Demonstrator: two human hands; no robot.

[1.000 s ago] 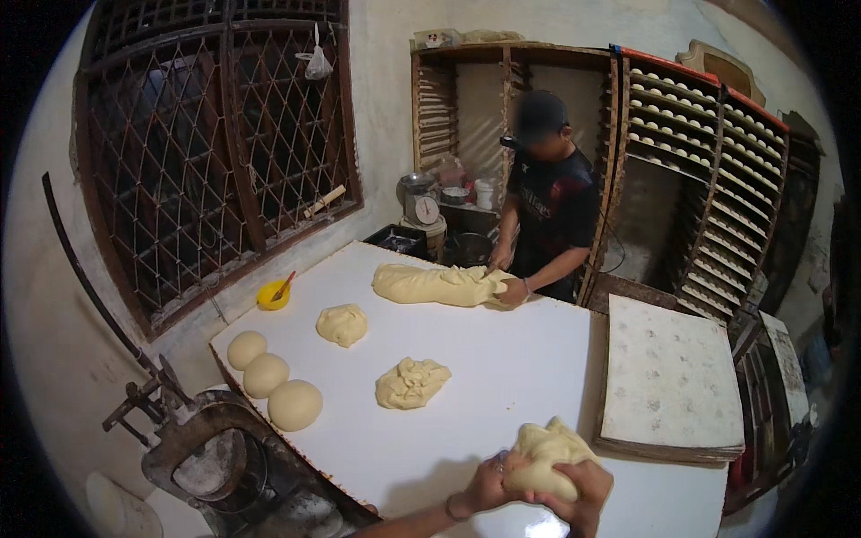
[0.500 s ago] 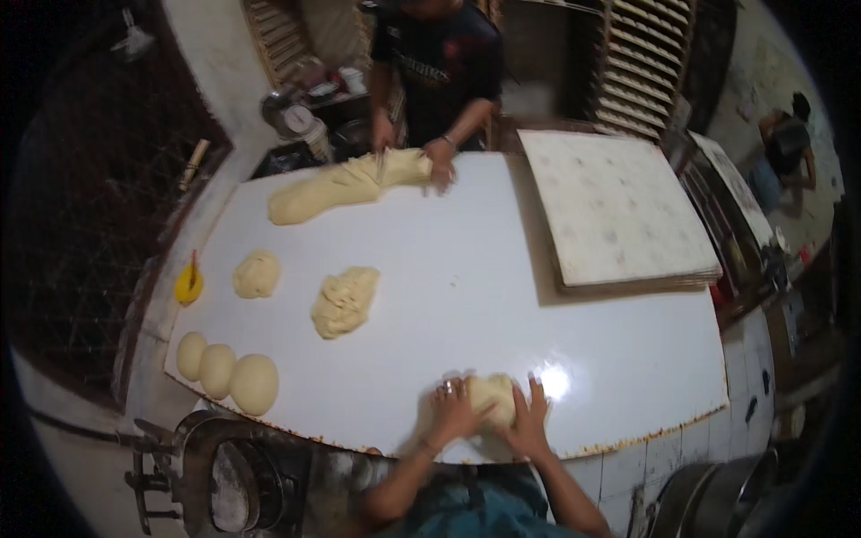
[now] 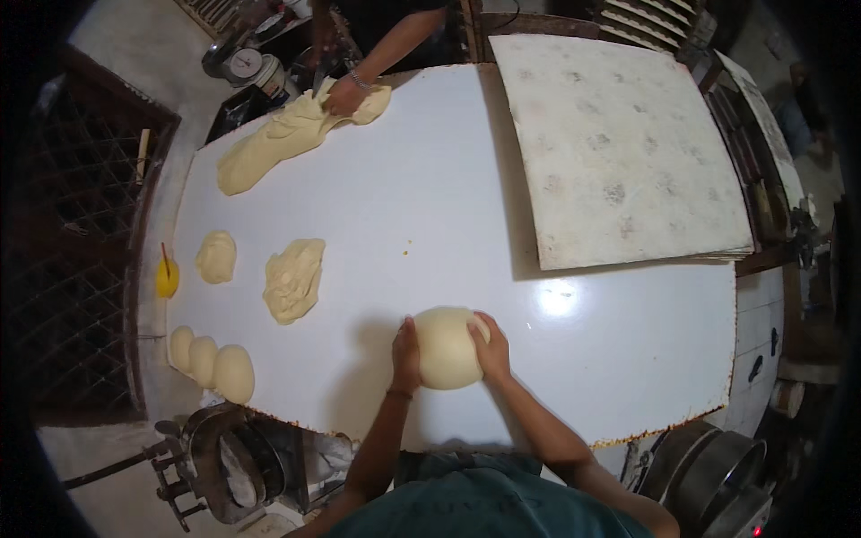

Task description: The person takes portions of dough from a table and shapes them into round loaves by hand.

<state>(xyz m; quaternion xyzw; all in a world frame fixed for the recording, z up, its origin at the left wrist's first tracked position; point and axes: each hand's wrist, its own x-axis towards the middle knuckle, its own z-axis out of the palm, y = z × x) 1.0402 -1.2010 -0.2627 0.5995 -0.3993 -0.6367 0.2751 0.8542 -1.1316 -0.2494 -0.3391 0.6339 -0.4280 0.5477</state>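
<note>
A large smooth ball of dough (image 3: pixel 448 350) is clasped between my two hands over the near middle of the white table. My left hand (image 3: pixel 407 357) presses its left side, and my right hand (image 3: pixel 490 348) wraps its right side with the thumb lying on top. Left of it lies a rough, wrinkled dough lump (image 3: pixel 294 281), with a smaller dough piece (image 3: pixel 216 256) beyond. Three smooth dough balls (image 3: pixel 204 363) sit in a touching row near the table's left corner. Across the table, a co-worker's hand (image 3: pixel 345 96) rests on a long dough mass (image 3: pixel 273 146).
A stack of pale boards (image 3: pixel 619 161) covers the right rear of the white table (image 3: pixel 377 193). At the left edge stands a yellow object (image 3: pixel 167 278) with a red stick. Behind are a dial scale (image 3: pixel 246 65) and a bucket. Metal pans (image 3: pixel 708 475) stand at lower right, machinery (image 3: pixel 238 466) at lower left.
My view has shifted. The dough in my hands, earlier pressed low at the table's near edge, is now a smooth round ball held farther in. The co-worker's hand has moved along the long dough.
</note>
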